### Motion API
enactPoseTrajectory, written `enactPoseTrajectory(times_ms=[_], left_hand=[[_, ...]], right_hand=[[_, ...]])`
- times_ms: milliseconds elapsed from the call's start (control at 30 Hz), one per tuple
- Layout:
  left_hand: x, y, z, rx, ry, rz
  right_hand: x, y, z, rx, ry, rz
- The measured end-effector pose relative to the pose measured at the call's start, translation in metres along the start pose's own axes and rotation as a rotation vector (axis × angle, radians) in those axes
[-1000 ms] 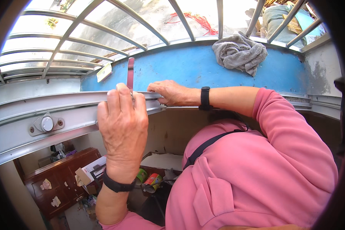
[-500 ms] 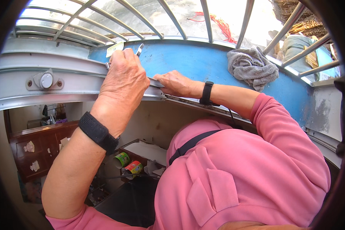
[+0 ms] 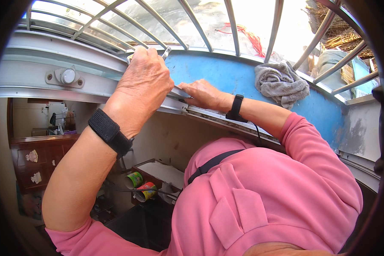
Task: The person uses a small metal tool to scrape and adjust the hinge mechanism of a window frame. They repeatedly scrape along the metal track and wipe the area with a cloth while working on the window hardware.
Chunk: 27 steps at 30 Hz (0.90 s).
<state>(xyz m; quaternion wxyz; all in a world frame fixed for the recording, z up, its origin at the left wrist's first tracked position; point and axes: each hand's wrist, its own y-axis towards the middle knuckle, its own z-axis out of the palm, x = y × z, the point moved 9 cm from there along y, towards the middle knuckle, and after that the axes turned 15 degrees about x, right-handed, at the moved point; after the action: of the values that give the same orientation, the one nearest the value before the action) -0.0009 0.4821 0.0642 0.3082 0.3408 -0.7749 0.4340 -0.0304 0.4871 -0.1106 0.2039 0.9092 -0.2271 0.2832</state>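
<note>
My left hand (image 3: 146,77) is closed around a silvery metal tool (image 3: 167,53) whose kind I cannot make out. Only its ends show beside the fingers, over the aluminium window frame (image 3: 34,79). To the right, my right hand (image 3: 204,94) grips the frame's end, with the thumb side resting on the metal edge; the rest of its fingers are partly hidden. Below both hands runs the lower window track (image 3: 226,120). A round white knob (image 3: 67,76) sits on the frame, left of my left hand. Beyond the hands lies a blue sill (image 3: 205,68).
A grey cloth (image 3: 281,83) lies crumpled on the sill at the right. Metal bars (image 3: 196,25) fence the far side, with red cord (image 3: 251,38) beyond them. Inside, below, are two cans (image 3: 145,191) by a box and a dark red cabinet (image 3: 42,160).
The view has tilted, so the frame and knob sit higher and farther right. My left hand has turned slightly, and less of the tool's pale left end shows. My right hand keeps its hold.
</note>
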Motion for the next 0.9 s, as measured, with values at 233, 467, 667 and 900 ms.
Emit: enactPoseTrajectory(times_ms=[233,467,667,900], left_hand=[[0.001,0.028,-0.008,0.028,-0.016,-0.024],[-0.002,0.05,-0.015,0.007,-0.066,-0.006],[-0.024,0.016,-0.052,-0.189,-0.472,0.028],[-0.091,0.006,0.046,0.005,-1.481,0.044]], right_hand=[[-0.026,-0.002,-0.011,-0.028,0.105,-0.062],[-0.05,-0.006,-0.016,-0.031,0.161,-0.063],[-0.073,-0.013,-0.022,-0.013,0.256,-0.109],[-0.089,-0.004,-0.016,0.058,0.33,-0.086]])
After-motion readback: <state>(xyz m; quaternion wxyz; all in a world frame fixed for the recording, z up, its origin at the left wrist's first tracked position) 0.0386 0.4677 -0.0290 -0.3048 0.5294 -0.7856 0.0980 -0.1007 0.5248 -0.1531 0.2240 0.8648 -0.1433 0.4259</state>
